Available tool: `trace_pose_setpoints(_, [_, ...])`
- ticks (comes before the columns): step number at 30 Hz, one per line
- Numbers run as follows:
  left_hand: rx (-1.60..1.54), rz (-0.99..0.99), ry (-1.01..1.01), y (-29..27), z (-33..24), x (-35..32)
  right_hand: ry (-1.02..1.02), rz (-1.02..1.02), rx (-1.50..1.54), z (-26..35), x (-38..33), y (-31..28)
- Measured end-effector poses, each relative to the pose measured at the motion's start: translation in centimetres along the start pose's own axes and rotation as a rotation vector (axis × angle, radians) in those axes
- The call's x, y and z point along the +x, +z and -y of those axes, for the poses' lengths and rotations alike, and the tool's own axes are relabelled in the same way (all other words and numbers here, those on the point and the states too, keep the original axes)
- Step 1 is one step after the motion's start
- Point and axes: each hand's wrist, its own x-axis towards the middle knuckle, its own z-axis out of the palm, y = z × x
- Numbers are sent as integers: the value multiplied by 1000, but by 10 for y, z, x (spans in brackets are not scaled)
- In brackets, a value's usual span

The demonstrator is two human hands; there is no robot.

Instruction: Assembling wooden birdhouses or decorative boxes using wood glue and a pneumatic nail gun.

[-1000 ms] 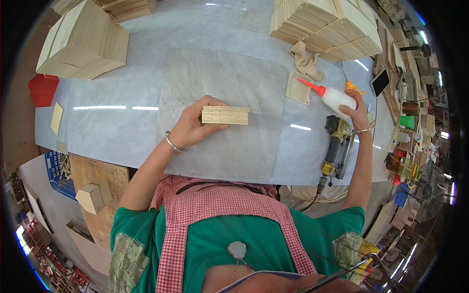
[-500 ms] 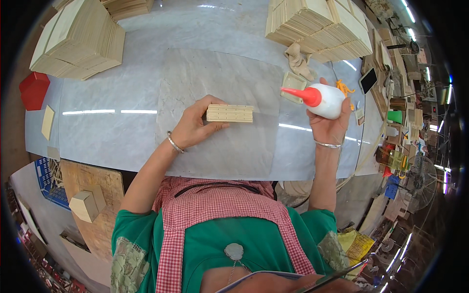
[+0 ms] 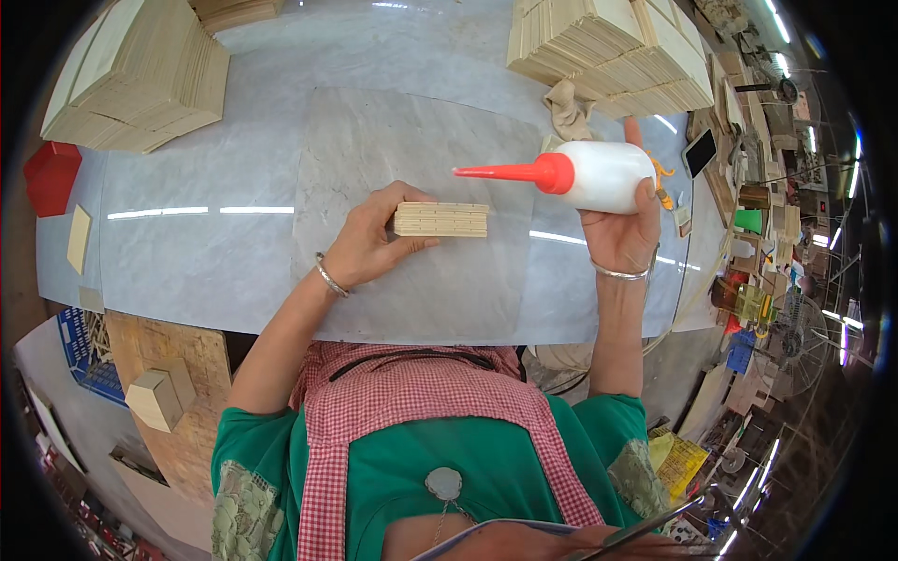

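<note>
My left hand (image 3: 374, 236) is closed around the left end of a small stack of thin wooden strips (image 3: 441, 220), whose layered edges face up. The stack is over a grey marbled sheet (image 3: 412, 290) on the table. In my right hand (image 3: 619, 234) lies a white squeeze bottle (image 3: 608, 178) with a long red nozzle. The bottle is tilted onto its side, and its nozzle tip points left, above and apart from the wooden stack. My right fingers are partly hidden behind the bottle.
Tall piles of wooden boards stand at the far left (image 3: 140, 79) and far right (image 3: 608, 56). A beige cloth (image 3: 568, 110) lies near the right pile, with a tablet-like device (image 3: 699, 152) farther right. At the left are a red box (image 3: 52, 178) and a loose wooden piece (image 3: 79, 239).
My right hand has brought the bottle nearer and turned it more level, so its nozzle reaches farther left. My left hand and the wooden stack have hardly moved.
</note>
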Motion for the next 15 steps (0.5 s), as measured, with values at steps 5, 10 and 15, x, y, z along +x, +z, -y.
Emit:
trace_pose_setpoints(5, [44,-3,8,-1,-4,1,108,52,-15,-10,3,-11])
trace_pose_setpoints(10, [62,10,-21,-2,-5,1,99,7,-179,-7,4,-6])
trace_pose_setpoints(15, [95,14,-26,-3,-3,0,32,-26,-170,-3,4,5])
